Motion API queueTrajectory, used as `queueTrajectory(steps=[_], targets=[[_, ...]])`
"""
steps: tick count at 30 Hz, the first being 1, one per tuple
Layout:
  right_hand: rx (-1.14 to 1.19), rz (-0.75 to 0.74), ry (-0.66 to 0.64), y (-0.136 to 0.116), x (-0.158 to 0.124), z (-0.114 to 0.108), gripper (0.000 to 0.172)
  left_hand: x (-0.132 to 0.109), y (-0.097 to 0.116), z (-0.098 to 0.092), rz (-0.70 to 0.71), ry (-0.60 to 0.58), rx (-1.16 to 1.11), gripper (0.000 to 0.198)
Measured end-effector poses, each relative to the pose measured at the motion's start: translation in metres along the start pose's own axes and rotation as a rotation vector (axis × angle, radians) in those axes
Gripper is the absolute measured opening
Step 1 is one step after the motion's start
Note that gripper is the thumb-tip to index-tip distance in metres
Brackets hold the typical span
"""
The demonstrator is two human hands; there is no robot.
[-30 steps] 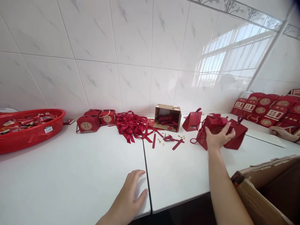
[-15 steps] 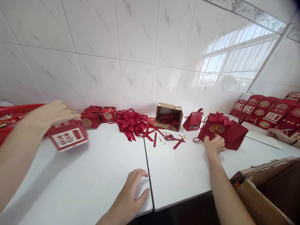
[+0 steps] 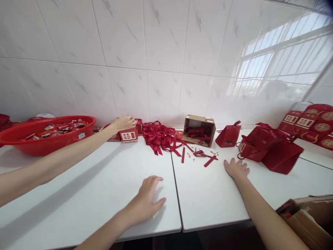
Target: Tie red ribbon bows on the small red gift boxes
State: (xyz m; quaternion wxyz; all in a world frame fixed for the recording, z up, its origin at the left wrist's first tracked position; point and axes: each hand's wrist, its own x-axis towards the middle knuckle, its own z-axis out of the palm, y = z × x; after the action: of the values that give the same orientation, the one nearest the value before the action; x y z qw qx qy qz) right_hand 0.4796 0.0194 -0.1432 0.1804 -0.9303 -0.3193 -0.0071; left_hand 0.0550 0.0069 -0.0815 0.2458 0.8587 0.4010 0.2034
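Note:
My left hand hovers low over the white table, fingers and thumb apart, holding nothing. My right hand rests with spread fingers on the tabletop, just left of a red gift box with a bow and a plain red gift bag; it seems not to touch them. A smaller red bag with a ribbon tab stands beyond it. Small gold bits and flat dark-red strips lie between my hands and the wall.
From the left, another person's hand holds a red box with a white label. A red basin contains wrapped sweets. Tangled red ribbons and a small cardboard box lie near the wall. A large carton stands front right.
My right hand has let go of the bowed gift box and moved away from it. The other person has moved the labelled box back beside the boxes at the wall. The view has turned left.

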Motion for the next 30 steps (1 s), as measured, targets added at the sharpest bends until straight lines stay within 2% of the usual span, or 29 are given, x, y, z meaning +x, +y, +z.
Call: queueTrajectory(steps=[2,5,6,7,10,13,15,18,21,22,23,24,26,28,30], targets=[[-0.045,-0.039,-0.050,-0.002,-0.006,0.004,0.073,0.015,-0.025,-0.013,-0.067,0.102,0.164,0.047],[-0.126,-0.098,-0.115,-0.001,-0.012,0.007,0.082,0.042,-0.062,-0.027,-0.346,0.217,0.372,0.053],[-0.143,-0.105,-0.124,-0.001,-0.014,0.008,0.084,0.052,-0.071,-0.029,-0.389,0.240,0.432,0.051],[-0.150,-0.106,-0.126,0.000,-0.015,0.008,0.085,0.063,-0.078,-0.030,-0.365,0.236,0.477,0.049],[-0.153,-0.101,-0.123,0.000,-0.017,0.006,0.086,0.099,-0.086,-0.025,-0.182,0.184,0.507,0.054],[-0.141,-0.100,-0.115,-0.001,-0.020,0.003,0.086,0.138,-0.085,-0.017,-0.130,0.218,0.507,0.061],[-0.119,-0.109,-0.103,-0.001,-0.022,0.001,0.085,0.157,-0.084,-0.014,-0.064,0.212,0.505,0.047],[0.006,-0.144,0.023,-0.002,-0.026,-0.007,0.080,0.164,-0.084,-0.011,0.076,0.205,0.491,0.024],[0.304,-0.248,0.290,-0.014,-0.036,-0.021,0.068,0.152,-0.083,-0.007,0.187,0.235,0.452,0.024],[0.429,-0.298,0.333,-0.024,-0.043,-0.025,0.061,0.147,-0.082,-0.005,0.217,0.252,0.435,0.024],[0.563,-0.353,0.308,-0.037,-0.051,-0.029,0.055,0.142,-0.080,-0.003,0.246,0.268,0.418,0.025],[0.693,-0.396,0.200,-0.052,-0.061,-0.032,0.048,0.138,-0.077,0.000,0.275,0.283,0.403,0.025],[0.918,-0.440,-0.213,-0.090,-0.082,-0.033,0.039,0.132,-0.073,0.003,0.333,0.303,0.381,0.026],[0.949,-0.504,-0.431,-0.133,-0.100,-0.028,0.036,0.129,-0.070,0.004,0.376,0.323,0.366,0.028],[0.974,-0.522,-0.561,-0.174,-0.112,-0.020,0.038,0.130,-0.070,0.003,0.395,0.350,0.353,0.029]])
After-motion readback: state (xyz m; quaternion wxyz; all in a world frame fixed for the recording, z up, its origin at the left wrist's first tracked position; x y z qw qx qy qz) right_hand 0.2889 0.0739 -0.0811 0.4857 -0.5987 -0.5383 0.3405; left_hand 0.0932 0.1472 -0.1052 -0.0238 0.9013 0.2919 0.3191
